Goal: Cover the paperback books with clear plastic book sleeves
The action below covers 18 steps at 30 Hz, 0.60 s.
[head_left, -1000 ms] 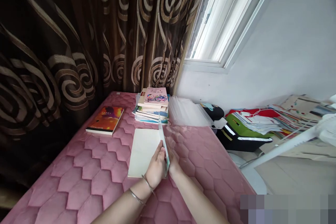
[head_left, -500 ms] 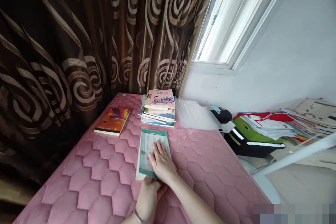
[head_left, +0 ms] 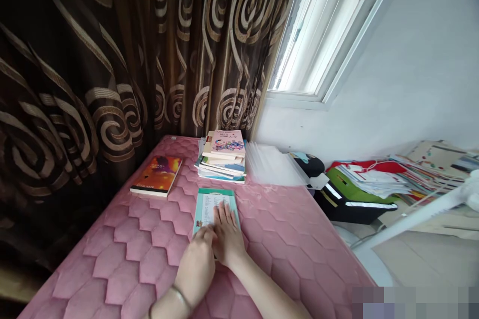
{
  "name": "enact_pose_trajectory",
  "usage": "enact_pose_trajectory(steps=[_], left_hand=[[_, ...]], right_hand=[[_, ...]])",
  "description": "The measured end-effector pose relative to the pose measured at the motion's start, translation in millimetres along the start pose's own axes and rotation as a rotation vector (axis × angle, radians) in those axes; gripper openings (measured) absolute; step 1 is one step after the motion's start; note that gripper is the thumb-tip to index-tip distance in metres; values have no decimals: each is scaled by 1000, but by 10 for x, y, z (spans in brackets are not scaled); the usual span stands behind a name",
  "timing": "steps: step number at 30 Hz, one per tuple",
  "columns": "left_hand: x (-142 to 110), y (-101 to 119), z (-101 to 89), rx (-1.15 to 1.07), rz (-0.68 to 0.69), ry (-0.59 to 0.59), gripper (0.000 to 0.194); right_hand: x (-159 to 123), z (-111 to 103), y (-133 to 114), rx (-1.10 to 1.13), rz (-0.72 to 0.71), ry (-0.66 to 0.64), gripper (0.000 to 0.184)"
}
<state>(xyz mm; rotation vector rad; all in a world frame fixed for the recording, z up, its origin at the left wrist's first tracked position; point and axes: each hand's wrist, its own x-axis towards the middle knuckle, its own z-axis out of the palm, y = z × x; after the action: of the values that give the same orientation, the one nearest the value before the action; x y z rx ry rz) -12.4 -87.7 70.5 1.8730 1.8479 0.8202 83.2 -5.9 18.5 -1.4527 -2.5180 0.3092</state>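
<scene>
A green book [head_left: 215, 192] with a white printed panel lies on the pink quilted mattress [head_left: 292, 249], its lower part hidden by my hands. My right hand [head_left: 229, 239] rests flat on the right side of its cover, fingers stretched out. Over the book's lower left, my left hand [head_left: 197, 259] is closed with its fingers curled, touching or almost touching my right hand. Whatever the left fingers hold, if anything, is hidden. A band circles the left wrist.
An orange book [head_left: 157, 173] lies to the left. Behind the green book stands a stack of books [head_left: 220, 167], with translucent plastic sheets [head_left: 275, 164] beside it. Past the mattress's right edge sit a green and black bin [head_left: 352, 197] with papers and a white stand [head_left: 411, 224].
My left hand has moved up from below the book's bottom edge onto its lower left. My right hand stays flat on the cover. The camera view has shifted slightly.
</scene>
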Motion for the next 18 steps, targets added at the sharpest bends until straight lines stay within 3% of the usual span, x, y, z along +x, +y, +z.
enact_pose_trajectory(steps=[3,6,12,15,18], left_hand=[[441,-93,87,256,33,39,52],[677,-223,182,351,31,-7,49],[648,-408,185,353,-11,-114,56],[637,-437,189,325,15,-106,59],[648,-468,223,309,30,-72,61]], right_hand=[[-4,-17,-16,-19,-28,-11,62],[-3,-51,-31,-21,-34,-27,61],[46,-114,77,-31,-136,-47,60],[165,-161,217,-46,-201,-64,59],[355,-220,366,-48,-150,-80,58]])
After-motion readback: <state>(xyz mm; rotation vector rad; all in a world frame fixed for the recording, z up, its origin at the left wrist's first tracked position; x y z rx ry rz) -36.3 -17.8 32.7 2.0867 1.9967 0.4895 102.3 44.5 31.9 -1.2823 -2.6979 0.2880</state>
